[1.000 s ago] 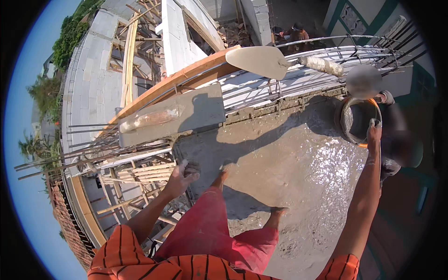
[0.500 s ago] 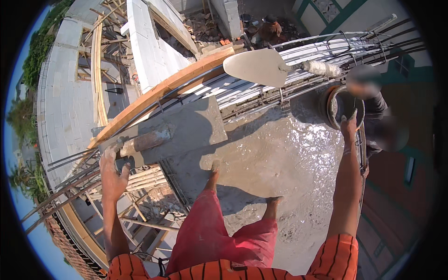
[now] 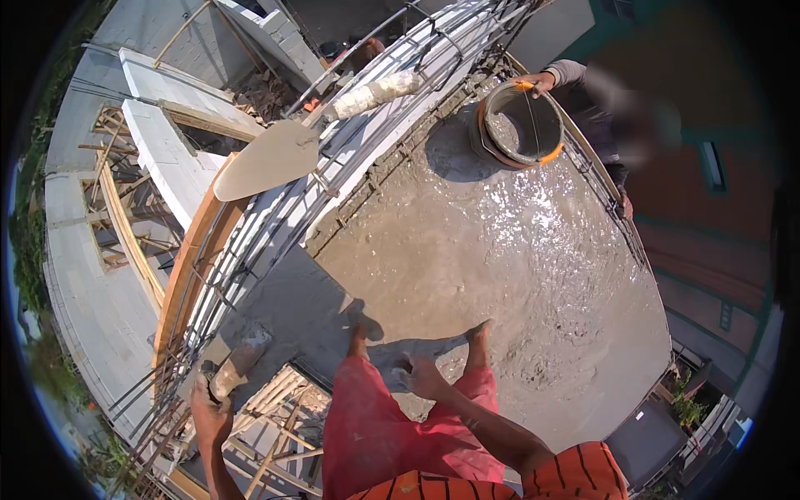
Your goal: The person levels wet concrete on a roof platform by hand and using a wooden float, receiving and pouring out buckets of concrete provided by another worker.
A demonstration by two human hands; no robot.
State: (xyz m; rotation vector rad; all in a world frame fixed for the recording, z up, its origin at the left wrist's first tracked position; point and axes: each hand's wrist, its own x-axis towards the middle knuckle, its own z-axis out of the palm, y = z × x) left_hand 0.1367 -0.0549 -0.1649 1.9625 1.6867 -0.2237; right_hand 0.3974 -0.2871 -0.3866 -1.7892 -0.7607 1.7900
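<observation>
My left hand [image 3: 212,410] is closed at the end of a cylindrical handle, on what looks like a float [image 3: 240,367] with a flat grey plate, low at the left. Close in front of my red shorts, my right hand [image 3: 425,379] has its fingers curled; mortar seems to coat them, and whatever they hold is hidden. A pointing trowel [image 3: 271,162] with a pale, mortar-caked handle lies over the steel bars. Toward the far right, a black bucket [image 3: 482,125] with an orange-marked rim stands on wet concrete [image 3: 467,250], grey mix inside. A co-worker's hand [image 3: 540,82] grips its rim.
Bare feet stand on the wet slab. Reinforcing bars [image 3: 433,50] and a curved wooden board [image 3: 179,292] run along the left edge. Beyond lie wooden framing [image 3: 129,225] and a drop. Bamboo poles [image 3: 271,392] show below an opening beside my left leg.
My right hand has left the bucket and come back near my body. The co-worker's hand now holds the bucket rim. My view has turned, shifting the scene; my left hand stays at the handle.
</observation>
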